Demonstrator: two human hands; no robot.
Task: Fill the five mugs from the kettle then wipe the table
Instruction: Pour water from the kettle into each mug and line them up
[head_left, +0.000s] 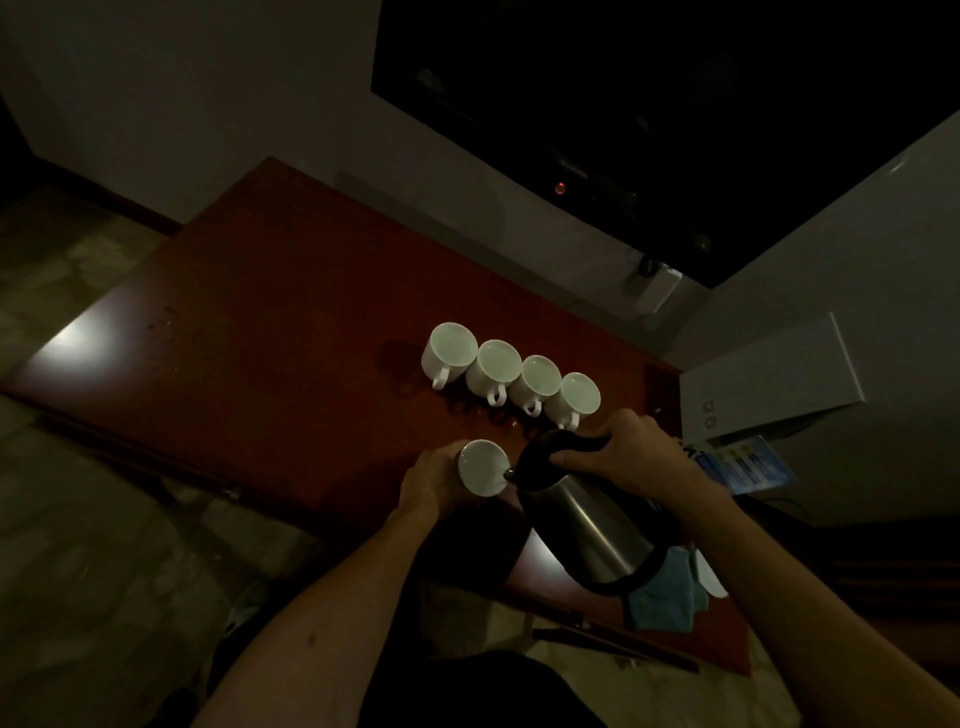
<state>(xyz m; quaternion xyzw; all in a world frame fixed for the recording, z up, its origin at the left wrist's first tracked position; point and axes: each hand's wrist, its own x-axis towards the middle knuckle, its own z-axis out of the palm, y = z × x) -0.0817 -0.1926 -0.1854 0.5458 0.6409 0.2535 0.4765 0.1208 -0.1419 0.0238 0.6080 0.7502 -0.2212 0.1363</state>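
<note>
The reddish-brown table (270, 312) lies mostly bare over its left half, with a bright glare patch near the left edge and a few dark spots beside it; bare floor lies past the left and near edges. Toward the middle, four white mugs (511, 373) stand upright in a tight diagonal row, handles toward the person. Nearer the front edge, the left hand (434, 475) is wrapped around the fifth mug (483, 467), which stands on the table. Just right of it the right hand (631, 454) is closed on the black handle of the steel kettle (587, 525), tipped so its spout sits over that mug's rim. A blue cloth (667, 597) lies under the kettle's base near the front right edge. The room is dim.
</note>
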